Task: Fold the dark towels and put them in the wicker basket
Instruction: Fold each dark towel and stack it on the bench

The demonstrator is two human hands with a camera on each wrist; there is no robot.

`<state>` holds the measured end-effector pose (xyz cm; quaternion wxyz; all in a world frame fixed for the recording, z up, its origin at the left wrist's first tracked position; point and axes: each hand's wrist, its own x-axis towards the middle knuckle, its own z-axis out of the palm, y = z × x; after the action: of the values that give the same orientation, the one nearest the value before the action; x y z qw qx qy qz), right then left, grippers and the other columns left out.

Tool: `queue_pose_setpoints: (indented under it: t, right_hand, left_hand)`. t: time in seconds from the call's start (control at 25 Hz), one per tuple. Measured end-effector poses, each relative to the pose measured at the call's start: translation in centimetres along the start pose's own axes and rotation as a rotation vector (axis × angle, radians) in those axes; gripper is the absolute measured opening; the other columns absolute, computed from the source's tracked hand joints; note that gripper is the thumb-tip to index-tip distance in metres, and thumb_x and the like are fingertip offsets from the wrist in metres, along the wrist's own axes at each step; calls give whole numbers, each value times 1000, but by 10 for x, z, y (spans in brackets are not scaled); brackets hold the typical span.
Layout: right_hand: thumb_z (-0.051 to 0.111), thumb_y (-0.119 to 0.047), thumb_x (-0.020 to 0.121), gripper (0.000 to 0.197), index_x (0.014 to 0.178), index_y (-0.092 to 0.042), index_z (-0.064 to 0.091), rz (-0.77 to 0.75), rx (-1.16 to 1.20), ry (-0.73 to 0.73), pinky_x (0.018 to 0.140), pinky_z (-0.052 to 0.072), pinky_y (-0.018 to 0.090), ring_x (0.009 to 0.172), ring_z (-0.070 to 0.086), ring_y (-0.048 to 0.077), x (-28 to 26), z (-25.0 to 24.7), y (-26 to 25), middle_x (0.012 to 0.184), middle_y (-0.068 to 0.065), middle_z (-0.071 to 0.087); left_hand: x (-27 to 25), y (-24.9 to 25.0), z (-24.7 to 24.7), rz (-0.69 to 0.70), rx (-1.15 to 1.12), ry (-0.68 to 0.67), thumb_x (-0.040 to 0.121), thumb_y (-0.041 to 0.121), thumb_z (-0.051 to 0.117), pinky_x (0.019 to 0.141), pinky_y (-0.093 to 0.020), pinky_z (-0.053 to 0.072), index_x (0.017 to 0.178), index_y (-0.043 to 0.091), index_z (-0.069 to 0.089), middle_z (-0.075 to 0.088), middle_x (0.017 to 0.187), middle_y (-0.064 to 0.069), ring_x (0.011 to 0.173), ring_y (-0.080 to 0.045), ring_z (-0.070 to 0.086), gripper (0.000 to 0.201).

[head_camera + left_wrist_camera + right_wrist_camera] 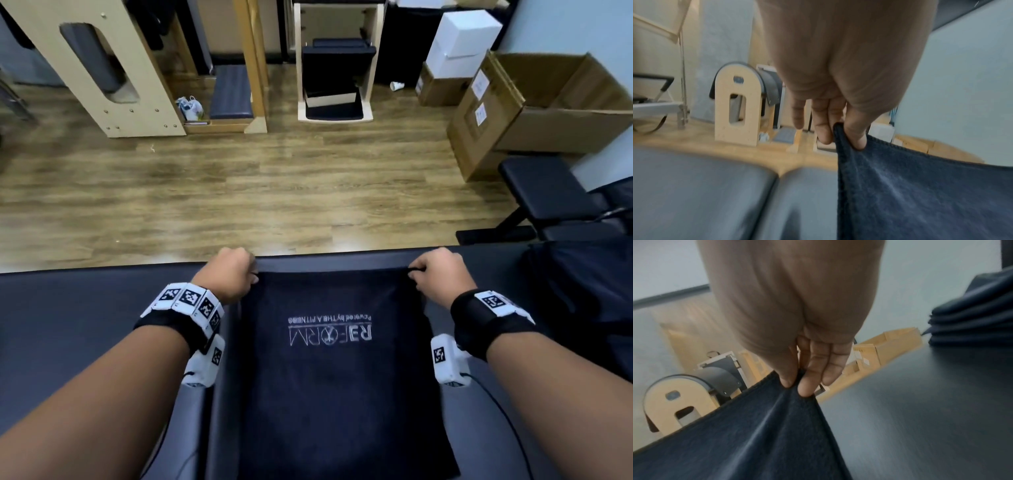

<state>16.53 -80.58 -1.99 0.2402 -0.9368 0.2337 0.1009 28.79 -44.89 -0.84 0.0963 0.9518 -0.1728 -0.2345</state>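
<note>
A dark towel (339,370) lies spread on the black padded table (85,325), its pale stitched logo (330,330) facing up. The left hand (228,275) pinches the towel's far left corner, thumb against curled fingers (821,128), the cloth drawn up off the pad. The right hand (440,275) pinches the far right corner the same way, thumb and forefinger tight on the hem, the fabric puckering below them. A pile of dark towels (972,316) sits at the table's right end. I can't see any wicker basket.
</note>
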Motion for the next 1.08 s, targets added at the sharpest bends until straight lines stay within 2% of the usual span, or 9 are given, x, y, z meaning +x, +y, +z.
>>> queue_pose_setpoints:
  t: [0.08, 0.24, 0.32, 0.48, 0.6, 0.68, 0.8, 0.92, 1.08]
  right_hand:
    - [71, -11, 86, 10, 83, -18, 77, -41, 69, 120, 88, 57, 38, 88, 71, 31, -8, -41, -21, 77, 7, 74]
    - [76, -6, 79, 18, 91, -19, 73, -193, 259, 421, 85, 57, 41, 78, 71, 30, -37, -121, -53, 81, 3, 70]
    - [75, -10, 83, 22, 102, -18, 79, -258, 252, 483, 89, 55, 34, 83, 70, 23, -63, -147, -58, 88, 4, 75]
    - [74, -9, 84, 15, 93, -18, 82, -320, 168, 473, 78, 44, 22, 83, 66, 19, -123, -150, -40, 79, -2, 72]
    - [75, -5, 78, 17, 87, -18, 82, -301, 72, 348, 78, 48, 26, 86, 70, 26, -154, -101, 3, 85, 3, 78]
    - [74, -4, 76, 20, 84, -20, 82, -261, 7, 202, 85, 50, 27, 92, 72, 26, -179, -57, 40, 90, 1, 79]
    - [64, -12, 76, 26, 73, -35, 77, -153, -131, -104, 88, 50, 23, 99, 70, 22, -228, 5, 96, 93, -4, 77]
    - [56, -13, 74, 22, 63, -30, 65, -92, -134, -338, 72, 56, 22, 76, 74, 16, -270, 32, 134, 70, -2, 74]
    - [61, -12, 84, 12, 82, -22, 68, -87, -149, -479, 58, 55, 19, 53, 72, 11, -288, 17, 144, 78, 6, 75]
  left_hand:
    - [-17, 12, -47, 21, -102, 166, 83, 11, 73, 68, -25, 42, 78, 14, 68, 63, 74, -4, 82, -26, 65, 8]
    - [-68, 32, -134, 150, -203, 576, 79, 8, 77, 75, -23, 41, 93, 10, 73, 68, 78, -4, 81, -23, 63, 15]
    - [-98, 38, -157, 226, -159, 649, 81, 8, 76, 80, -24, 42, 97, 11, 77, 73, 87, -7, 86, -24, 65, 17]
    - [-155, 47, -133, 324, -55, 735, 76, 6, 79, 72, -35, 46, 85, 16, 80, 71, 80, -10, 80, -35, 64, 14]
    - [-183, 43, -55, 278, -22, 624, 70, 5, 79, 72, -35, 50, 76, 20, 79, 71, 78, -5, 80, -34, 64, 16]
    - [-202, 40, 13, 136, 5, 433, 70, 12, 70, 74, -37, 53, 71, 21, 73, 70, 81, 1, 87, -30, 65, 9]
    - [-240, 46, 110, -57, 4, 108, 68, 17, 54, 70, -36, 50, 59, 17, 53, 66, 76, -7, 88, -35, 66, 9]
    - [-278, 62, 159, -99, -22, -107, 72, 17, 52, 76, -33, 53, 71, 14, 62, 72, 86, -9, 92, -32, 67, 10]
    - [-298, 69, 155, -77, -96, -229, 77, 20, 68, 69, -19, 45, 67, 17, 61, 68, 72, 5, 79, -12, 65, 13]
